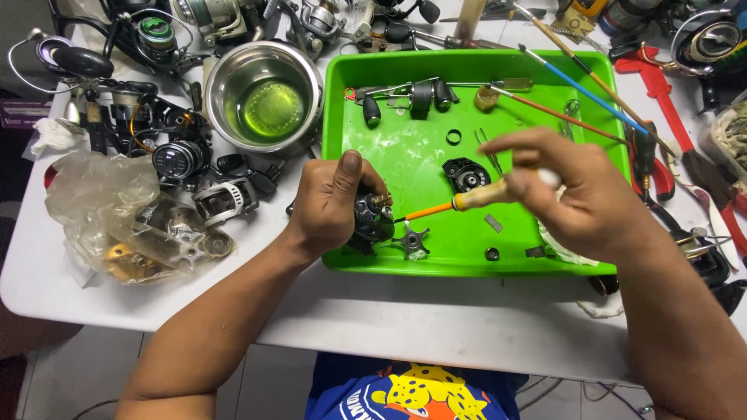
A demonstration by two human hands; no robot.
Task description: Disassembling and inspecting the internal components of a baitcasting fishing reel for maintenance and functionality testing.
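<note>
— What was held in the left hand (331,204), and where was it placed?

— A small dark fishing reel body (372,220) was gripped there, at about seven o'clock of the green tray (405,163), just over its left rim. The fingers were curled tightly around the reel, with the thumb laid up along its side.

— And the right hand (572,190)?

— A brush with a pale wooden handle (475,200) was pinched between thumb and fingertips, the remaining fingers loosely bent. Its orange shaft was pointed toward nine o'clock, and the tip was brought up against the reel; actual contact could not be made out.

— What was lying close to the reel?

— A star-shaped metal part (412,239) was seen just at four o'clock of it, on the tray floor. A black round side plate (465,176) was found nearer the tray's centre, and a small black ring (454,137) at twelve o'clock of that.

— What was outside the tray?

— A steel bowl of green liquid (264,97) was set at ten o'clock, beside the tray's left edge. A crumpled plastic bag (117,214) was left at nine o'clock, well apart on the white table (436,319).
</note>
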